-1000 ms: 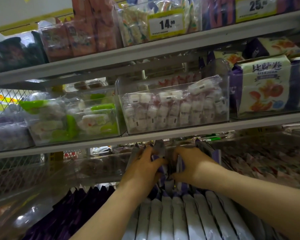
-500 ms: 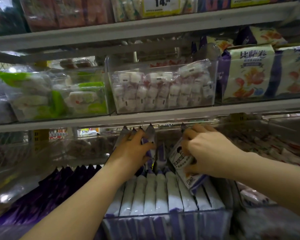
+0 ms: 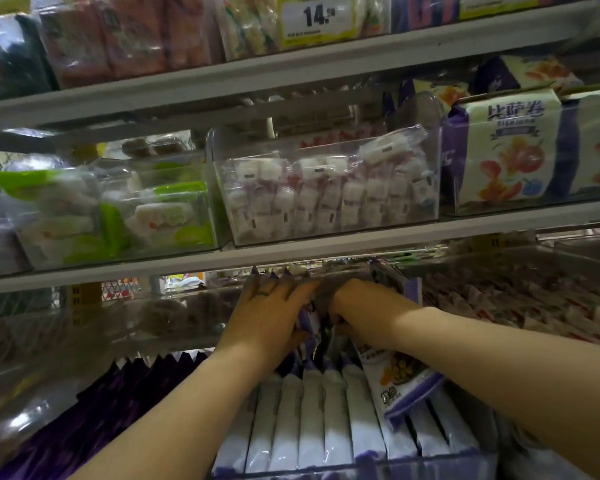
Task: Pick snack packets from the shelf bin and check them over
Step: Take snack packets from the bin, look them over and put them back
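A clear shelf bin [image 3: 354,469] on the lowest shelf holds several white-and-purple snack packets [image 3: 312,420] standing in a row. My left hand [image 3: 267,320] reaches into the back of the bin, its fingers spread over the upright packets there. Beside it, my right hand [image 3: 364,313] curls round one packet [image 3: 395,379], which tilts out of the row with its printed face showing. The fingertips of both hands are hidden among the packets.
A metal shelf edge [image 3: 291,254] runs just above my hands. On it stand clear bins of white sweets [image 3: 329,195] and green-wrapped cakes [image 3: 118,216]. Dark purple packets [image 3: 101,410] fill the bin to the left, red-and-white packets [image 3: 534,306] the bin to the right.
My right hand has pushed deeper into the bin with its packet, which now tilts lower. My left hand has shifted right, closer to the right one. The view has dropped slightly.
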### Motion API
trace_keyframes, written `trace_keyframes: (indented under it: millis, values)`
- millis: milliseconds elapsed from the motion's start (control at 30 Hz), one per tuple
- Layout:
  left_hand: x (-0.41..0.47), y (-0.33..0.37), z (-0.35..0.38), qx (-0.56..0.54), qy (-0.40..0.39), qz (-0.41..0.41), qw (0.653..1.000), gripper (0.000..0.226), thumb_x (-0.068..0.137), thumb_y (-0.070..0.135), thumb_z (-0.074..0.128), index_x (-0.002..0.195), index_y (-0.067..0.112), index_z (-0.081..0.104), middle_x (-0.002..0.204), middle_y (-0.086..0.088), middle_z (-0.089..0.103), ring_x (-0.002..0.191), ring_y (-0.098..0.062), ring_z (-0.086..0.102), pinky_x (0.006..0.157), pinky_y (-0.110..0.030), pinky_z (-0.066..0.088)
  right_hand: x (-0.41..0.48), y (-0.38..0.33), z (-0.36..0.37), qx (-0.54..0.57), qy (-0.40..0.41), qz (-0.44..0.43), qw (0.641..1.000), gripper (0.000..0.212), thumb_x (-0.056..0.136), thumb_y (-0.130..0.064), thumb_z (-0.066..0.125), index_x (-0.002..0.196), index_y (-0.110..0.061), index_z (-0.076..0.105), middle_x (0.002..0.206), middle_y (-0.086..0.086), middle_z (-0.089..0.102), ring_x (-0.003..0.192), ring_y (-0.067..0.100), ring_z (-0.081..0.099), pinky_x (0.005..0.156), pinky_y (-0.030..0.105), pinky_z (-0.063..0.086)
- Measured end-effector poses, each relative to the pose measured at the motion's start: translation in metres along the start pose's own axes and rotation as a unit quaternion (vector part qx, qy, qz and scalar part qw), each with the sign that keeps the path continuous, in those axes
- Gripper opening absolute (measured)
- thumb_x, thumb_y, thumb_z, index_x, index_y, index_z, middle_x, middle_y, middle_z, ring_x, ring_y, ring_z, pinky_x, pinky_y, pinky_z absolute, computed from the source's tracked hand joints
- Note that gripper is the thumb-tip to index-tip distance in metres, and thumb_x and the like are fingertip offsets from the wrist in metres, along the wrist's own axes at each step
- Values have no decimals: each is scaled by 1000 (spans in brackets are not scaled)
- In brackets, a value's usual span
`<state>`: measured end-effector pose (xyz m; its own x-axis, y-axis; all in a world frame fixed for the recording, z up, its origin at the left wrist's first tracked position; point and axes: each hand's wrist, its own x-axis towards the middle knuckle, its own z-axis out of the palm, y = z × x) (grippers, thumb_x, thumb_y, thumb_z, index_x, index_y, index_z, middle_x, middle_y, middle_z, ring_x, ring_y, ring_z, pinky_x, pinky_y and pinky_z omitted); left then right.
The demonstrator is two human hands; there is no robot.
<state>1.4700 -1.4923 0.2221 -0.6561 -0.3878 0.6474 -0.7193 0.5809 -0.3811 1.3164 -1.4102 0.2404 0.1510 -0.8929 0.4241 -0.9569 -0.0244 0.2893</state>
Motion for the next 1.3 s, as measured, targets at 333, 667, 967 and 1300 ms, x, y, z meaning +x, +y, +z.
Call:
trace_keyframes:
  millis: [333,667,967,1300]
  values:
    - [13,27,-2,16,-16,26,999,31,91,37,57,120,27,60,142,-6,50,135,-28,35,115,-40,10,6,5,7,60,37,23,997,9,91,-15,57,93,-12,66,99,9,66,87,25,63,72,31,50]
    - [4,18,7,140,-126,76,979,56,98,24,47,150,31,29,160,-12,21,149,-36,-3,103,-61,-27,1,9,8,61,-32,31,997,28,93,-27,56,119,-21,62,116,5,63,97,25,62,83,40,55]
    - [7,23,9,134,-196,81,968,54,96,21,45,148,34,37,163,-13,8,147,-40,-13,73,-57,-42,-42,10,-11,1,-36,-31,999,46,88,-44,54,133,-37,48,133,-4,54,113,21,54,94,36,49]
    - [-28,11,-16,23,-73,86,993,38,91,20,51,125,37,59,145,13,45,141,-18,24,108,-65,-7,-77,15,-32,30,-181,-56,981,77,65,-67,71,132,-33,53,111,-19,56,90,2,53,75,15,46]
